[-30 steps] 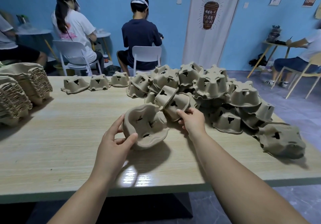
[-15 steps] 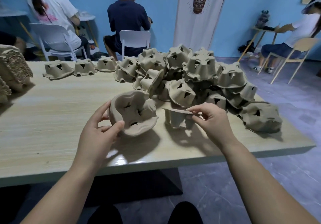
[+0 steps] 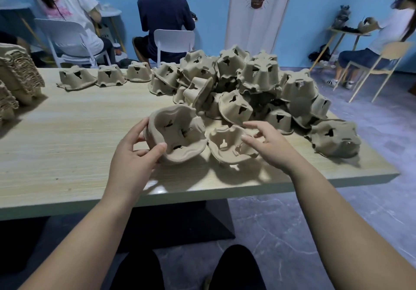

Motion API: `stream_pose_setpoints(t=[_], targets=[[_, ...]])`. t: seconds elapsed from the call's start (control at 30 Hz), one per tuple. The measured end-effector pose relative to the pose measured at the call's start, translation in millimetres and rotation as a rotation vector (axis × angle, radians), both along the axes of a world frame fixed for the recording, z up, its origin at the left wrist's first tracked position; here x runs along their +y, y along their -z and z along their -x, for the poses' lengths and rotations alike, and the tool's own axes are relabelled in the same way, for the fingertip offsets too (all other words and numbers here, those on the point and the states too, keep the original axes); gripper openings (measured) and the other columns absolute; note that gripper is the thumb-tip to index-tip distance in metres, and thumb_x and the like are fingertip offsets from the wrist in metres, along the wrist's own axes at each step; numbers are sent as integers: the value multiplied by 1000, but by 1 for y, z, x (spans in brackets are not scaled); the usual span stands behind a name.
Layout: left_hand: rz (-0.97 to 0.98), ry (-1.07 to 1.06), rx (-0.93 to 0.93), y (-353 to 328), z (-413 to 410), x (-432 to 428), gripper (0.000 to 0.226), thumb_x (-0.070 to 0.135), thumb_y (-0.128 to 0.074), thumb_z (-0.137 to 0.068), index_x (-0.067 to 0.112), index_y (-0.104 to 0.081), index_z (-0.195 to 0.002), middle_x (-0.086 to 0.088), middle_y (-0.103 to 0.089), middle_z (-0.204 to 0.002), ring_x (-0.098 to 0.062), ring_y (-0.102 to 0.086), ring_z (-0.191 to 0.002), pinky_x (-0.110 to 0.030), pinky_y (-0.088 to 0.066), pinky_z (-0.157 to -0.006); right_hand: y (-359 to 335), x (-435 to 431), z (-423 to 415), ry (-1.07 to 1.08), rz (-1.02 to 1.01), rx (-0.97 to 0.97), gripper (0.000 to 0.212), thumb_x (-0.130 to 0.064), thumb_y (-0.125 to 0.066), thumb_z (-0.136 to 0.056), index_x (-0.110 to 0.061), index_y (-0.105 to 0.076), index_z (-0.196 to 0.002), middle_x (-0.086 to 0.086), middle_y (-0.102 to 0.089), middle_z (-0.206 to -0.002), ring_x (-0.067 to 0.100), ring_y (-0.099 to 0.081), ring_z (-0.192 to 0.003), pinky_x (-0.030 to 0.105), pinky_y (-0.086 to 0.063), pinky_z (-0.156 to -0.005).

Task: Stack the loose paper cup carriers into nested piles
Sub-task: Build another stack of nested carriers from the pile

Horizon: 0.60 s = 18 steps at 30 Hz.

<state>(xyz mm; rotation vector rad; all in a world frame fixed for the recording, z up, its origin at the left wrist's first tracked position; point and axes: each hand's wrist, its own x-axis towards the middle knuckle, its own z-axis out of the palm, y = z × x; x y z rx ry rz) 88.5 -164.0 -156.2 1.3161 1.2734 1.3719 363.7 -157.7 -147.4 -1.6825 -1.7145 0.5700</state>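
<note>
My left hand (image 3: 132,161) grips a brown pulp cup carrier (image 3: 180,132) by its near rim and holds it tilted, hollow side facing me, just above the table (image 3: 67,132). Right beside it a second carrier (image 3: 222,147) lies hollow side up on the table. My right hand (image 3: 272,147) hovers at that carrier's right rim with its fingers spread, the thumb over the edge. Behind both, a big heap of loose carriers (image 3: 258,80) lies mostly upside down.
Tall nested piles of carriers (image 3: 18,75) stand at the table's left edge. Three single upturned carriers (image 3: 76,78) sit in a row at the back. One carrier (image 3: 335,136) lies apart near the right edge. People sit on chairs beyond the table.
My right hand pulled a carrier out of the heap, turned it hollow side up and set it beside the one in my left hand; its fingers have spread. The view has dipped downward.
</note>
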Motion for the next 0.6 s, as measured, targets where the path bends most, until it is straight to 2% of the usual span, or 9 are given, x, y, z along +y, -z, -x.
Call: stream_pose_setpoints(t=[0.07,0.13,0.2,0.27,0.33,0.4,0.47,0.53,0.6], targets=[[-2,6,1,0,-1,1,56,7,-67,-86,45,-50,-124,14,-56,-104,1,-66,-66,-36,-58,-75,-5,17,8,-68,41,-36,50,-28,-61,-90,-18,-45,-136,-5,-44,-135,7,-43,-121,17,-32,-97],[-2,7,10,0,-1,2,56,8,-67,-86,47,-50,-123,14,-56,-104,0,-66,-68,-35,-58,-75,-11,35,17,-160,106,-111,55,-31,-62,-89,-20,-42,-139,-3,-42,-141,11,-41,-127,22,-32,-104],[7,5,17,0,0,4,56,10,-68,-86,49,-50,-122,14,-55,-105,-4,-66,-74,-38,-58,-78,-14,48,22,-225,185,-190,53,-33,-63,-88,-23,-46,-137,-3,-49,-138,9,-46,-121,21,-35,-97],[22,2,19,1,2,6,56,12,-69,-86,49,-51,-124,14,-56,-106,-8,-67,-80,-41,-58,-81,-15,54,24,-226,228,-251,45,-28,-65,-88,-20,-54,-131,-3,-59,-127,5,-50,-105,17,-35,-87],[31,10,25,1,4,7,57,13,-69,-86,48,-50,-127,13,-56,-108,-6,-67,-78,-39,-58,-80,-16,56,22,-199,210,-306,34,-24,-67,-86,-17,-64,-119,-1,-67,-113,6,-54,-95,17,-37,-79],[28,25,37,0,6,7,57,14,-68,-86,48,-48,-129,14,-57,-110,-4,-68,-75,-36,-58,-79,-19,52,14,-150,177,-277,25,-21,-69,-85,-16,-68,-109,-5,-68,-98,7,-56,-86,16,-41,-72],[24,33,49,0,7,6,58,16,-68,-87,48,-46,-130,18,-56,-110,-5,-68,-76,-36,-57,-79,-22,45,1,-88,135,-96,19,-17,-71,-82,-17,-68,-101,-7,-67,-89,9,-60,-84,17,-45,-73],[25,30,57,1,8,5,59,19,-67,-88,50,-43,-132,20,-53,-113,-6,-68,-78,-34,-57,-78,-28,35,-9,-52,88,238,15,-13,-70,-82,-19,-67,-96,-1,-69,-90,12,-64,-83,23,-50,-72],[29,38,39,1,9,5,59,19,-67,-88,52,-42,-131,20,-52,-116,-4,-69,-79,-31,-57,-76,-34,26,-8,-58,79,549,14,-10,-65,-85,-19,-64,-96,-2,-68,-85,7,-64,-73,22,-48,-62]])
